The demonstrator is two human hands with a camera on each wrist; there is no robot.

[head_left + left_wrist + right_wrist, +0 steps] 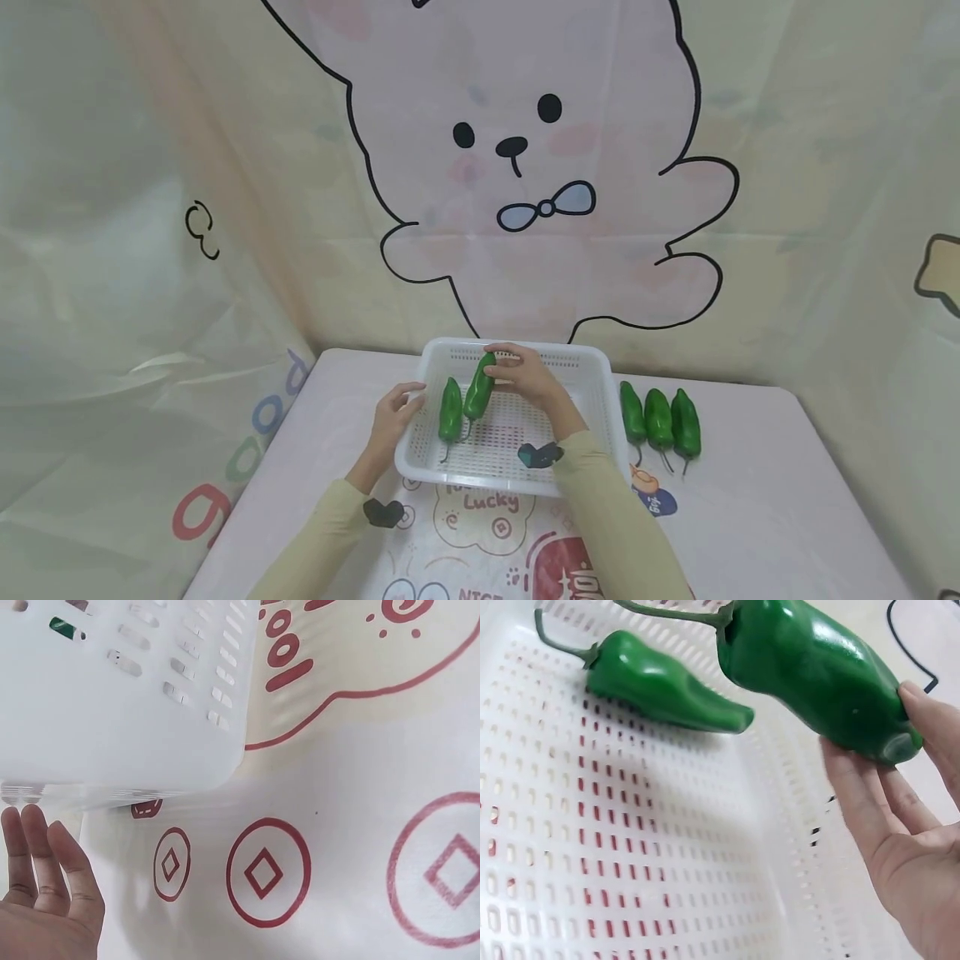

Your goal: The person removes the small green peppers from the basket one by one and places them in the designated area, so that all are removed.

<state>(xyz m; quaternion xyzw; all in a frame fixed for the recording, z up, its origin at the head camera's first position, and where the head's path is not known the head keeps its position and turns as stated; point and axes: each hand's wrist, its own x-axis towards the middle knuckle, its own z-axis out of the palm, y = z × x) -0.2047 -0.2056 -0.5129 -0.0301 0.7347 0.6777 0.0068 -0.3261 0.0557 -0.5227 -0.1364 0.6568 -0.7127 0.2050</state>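
Note:
My right hand [531, 377] is over the white plastic basket [504, 450], pinching the narrow tip of a green chili pepper [478, 390] between thumb and fingers. In the right wrist view that chili pepper [817, 671] is tilted, its stem pointing away from the hand [907, 862]. A second green chili pepper [660, 686] lies inside the basket, left of the held one in the head view. At the basket's left side is my left hand [393, 417]; the left wrist view shows its fingers [49, 859] extended, fingertips right at the basket wall [112, 750].
Three more green chili peppers [659, 421] lie side by side on the table, just right of the basket. A printed cloth [480, 533] covers the table. Behind it hangs a curtain [622, 275] with a cartoon animal. Dark wrist bands [384, 512] sit on both arms.

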